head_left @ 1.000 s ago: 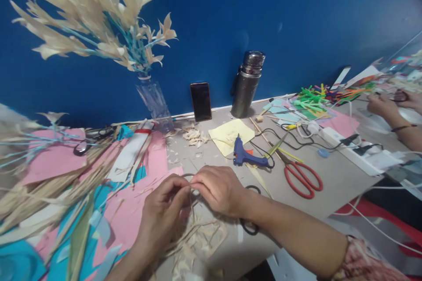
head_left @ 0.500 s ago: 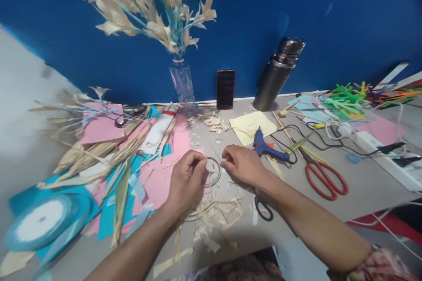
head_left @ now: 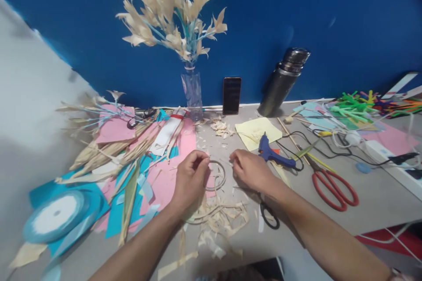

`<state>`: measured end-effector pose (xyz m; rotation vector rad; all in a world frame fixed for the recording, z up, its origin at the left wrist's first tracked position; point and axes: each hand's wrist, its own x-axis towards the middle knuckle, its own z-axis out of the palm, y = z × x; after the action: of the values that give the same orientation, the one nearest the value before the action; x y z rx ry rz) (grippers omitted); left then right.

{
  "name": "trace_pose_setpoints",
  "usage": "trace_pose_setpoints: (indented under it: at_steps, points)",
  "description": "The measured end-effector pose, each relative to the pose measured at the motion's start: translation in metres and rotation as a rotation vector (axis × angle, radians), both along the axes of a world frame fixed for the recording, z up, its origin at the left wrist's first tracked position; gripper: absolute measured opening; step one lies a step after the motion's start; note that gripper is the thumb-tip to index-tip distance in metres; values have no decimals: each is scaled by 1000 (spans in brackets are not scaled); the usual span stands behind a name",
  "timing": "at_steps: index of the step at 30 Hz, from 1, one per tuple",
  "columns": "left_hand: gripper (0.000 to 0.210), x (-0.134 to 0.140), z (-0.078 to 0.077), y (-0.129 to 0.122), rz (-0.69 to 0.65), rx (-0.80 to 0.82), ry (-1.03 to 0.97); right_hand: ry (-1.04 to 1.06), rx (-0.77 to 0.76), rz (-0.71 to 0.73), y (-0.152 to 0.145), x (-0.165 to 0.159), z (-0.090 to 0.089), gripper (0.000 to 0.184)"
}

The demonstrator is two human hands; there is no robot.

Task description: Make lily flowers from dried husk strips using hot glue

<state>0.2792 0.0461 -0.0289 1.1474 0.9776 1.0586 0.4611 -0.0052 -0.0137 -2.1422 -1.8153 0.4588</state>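
My left hand (head_left: 193, 175) pinches a thin greyish ring (head_left: 221, 184) at its left edge, holding it over the table. A little to the right of the ring is my right hand (head_left: 250, 169), its fingers curled and closed; whatever they may hold is too small to make out. Below the ring lie pale strips and scraps of dried husk (head_left: 227, 219). A blue glue gun (head_left: 275, 156) rests just beyond my right hand, near a yellow paper (head_left: 253, 131). Black-handled scissors (head_left: 269, 216) are partly hidden under my right forearm.
Red-handled scissors (head_left: 336, 191) and a white power strip (head_left: 392, 164) with cables lie right. A flower-filled plastic bottle (head_left: 191, 92), phone (head_left: 231, 95) and flask (head_left: 281, 83) stand along the wall. Left are coloured papers, husks and a ribbon roll (head_left: 57, 213).
The whole view has shifted, so things sit further right and slightly lower. The gap between my right fingertips and the ring has widened a little; my left hand keeps its hold.
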Motion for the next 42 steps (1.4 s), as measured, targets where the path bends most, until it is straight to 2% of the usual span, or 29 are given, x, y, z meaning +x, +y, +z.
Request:
trace_pose_setpoints:
  at_steps: [3, 6, 12, 20, 28, 30, 32, 35, 38, 42]
  points:
    - [19, -1, 3, 7, 15, -102, -105, 199, 110, -3, 1, 5, 4, 21]
    - [24, -4, 8, 13, -59, -200, -223, 320, 165, 34, -1, 3, 3, 14]
    - [36, -5, 18, 10, -147, -319, -327, 257, 246, 155, -8, -8, 1, 12]
    - [30, -8, 19, 12, -155, -309, -393, 288, 419, 282, -13, -11, -4, 15]
    - [30, -8, 17, 9, -180, -298, -317, 226, 384, 352, -16, -17, -7, 19]
    - [29, -9, 17, 10, -179, -293, -315, 180, 368, 306, -15, -16, -5, 20]
    - [27, -10, 16, 13, -129, -262, -308, 105, 325, 194, -12, -13, -3, 20]
    - [28, -10, 15, 17, -43, -237, -276, -11, 183, 17, -7, -7, 1, 16]
    - [29, -7, 13, 17, -70, -259, -253, -115, 45, 3, -5, -3, 4, 13]
    - [26, -5, 12, 13, -137, -262, -221, -127, 117, 24, -6, 0, 7, 16]
